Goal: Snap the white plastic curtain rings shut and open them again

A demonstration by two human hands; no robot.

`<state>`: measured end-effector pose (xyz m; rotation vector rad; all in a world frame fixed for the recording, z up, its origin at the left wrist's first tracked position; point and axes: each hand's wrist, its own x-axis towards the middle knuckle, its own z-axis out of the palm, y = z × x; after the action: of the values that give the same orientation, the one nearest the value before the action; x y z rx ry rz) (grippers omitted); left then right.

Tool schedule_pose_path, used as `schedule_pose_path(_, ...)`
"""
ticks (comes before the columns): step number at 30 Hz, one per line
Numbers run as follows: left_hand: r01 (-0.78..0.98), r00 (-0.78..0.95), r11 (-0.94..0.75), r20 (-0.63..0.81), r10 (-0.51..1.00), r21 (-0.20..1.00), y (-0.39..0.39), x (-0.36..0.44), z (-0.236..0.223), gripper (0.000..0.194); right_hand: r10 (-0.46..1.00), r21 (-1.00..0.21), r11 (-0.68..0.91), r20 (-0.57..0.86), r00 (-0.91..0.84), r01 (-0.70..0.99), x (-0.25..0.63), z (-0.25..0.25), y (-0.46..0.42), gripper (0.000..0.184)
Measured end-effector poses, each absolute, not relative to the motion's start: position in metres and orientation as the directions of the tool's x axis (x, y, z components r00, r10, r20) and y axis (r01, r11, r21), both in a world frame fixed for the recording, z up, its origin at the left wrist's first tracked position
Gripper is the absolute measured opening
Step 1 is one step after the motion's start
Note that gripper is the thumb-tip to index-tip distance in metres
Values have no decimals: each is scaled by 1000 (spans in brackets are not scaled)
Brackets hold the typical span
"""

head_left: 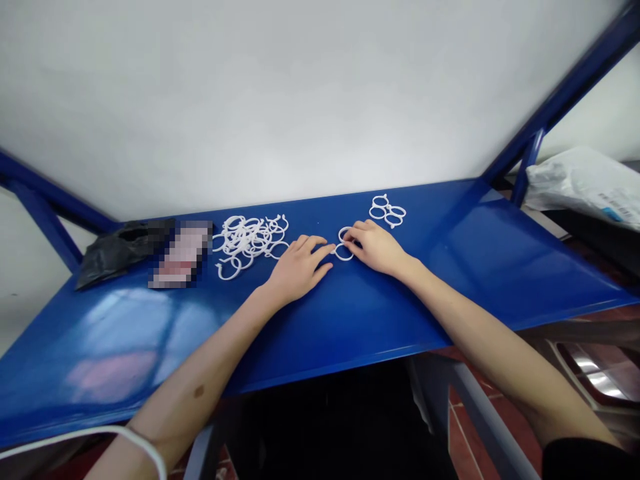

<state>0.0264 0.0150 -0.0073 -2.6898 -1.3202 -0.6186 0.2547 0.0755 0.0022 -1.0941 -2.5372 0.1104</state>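
Note:
Two white plastic rings (343, 244) lie on the blue shelf (450, 267) between my hands. My left hand (299, 268) rests palm down with fingers stretched out, its index fingertip touching the lower ring. My right hand (376, 247) has its fingers curled onto the rings, pressing or pinching them against the shelf. A loose pile of white rings (249, 241) sits to the left of my left hand. A small linked cluster of white rings (387, 211) lies just beyond my right hand.
A black plastic bag (120, 250) and a blurred pinkish packet (183, 255) lie at the shelf's left. Blue frame struts (560, 100) rise at the right and left. A white plastic parcel (585, 183) sits on the neighbouring surface at the right. White wall behind.

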Motion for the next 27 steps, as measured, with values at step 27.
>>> schedule_pose_path(27, 783, 518, -602, 372, 770, 157, 28, -4, 0, 26, 441, -60, 893, 307, -843, 446, 257, 24, 54, 34)
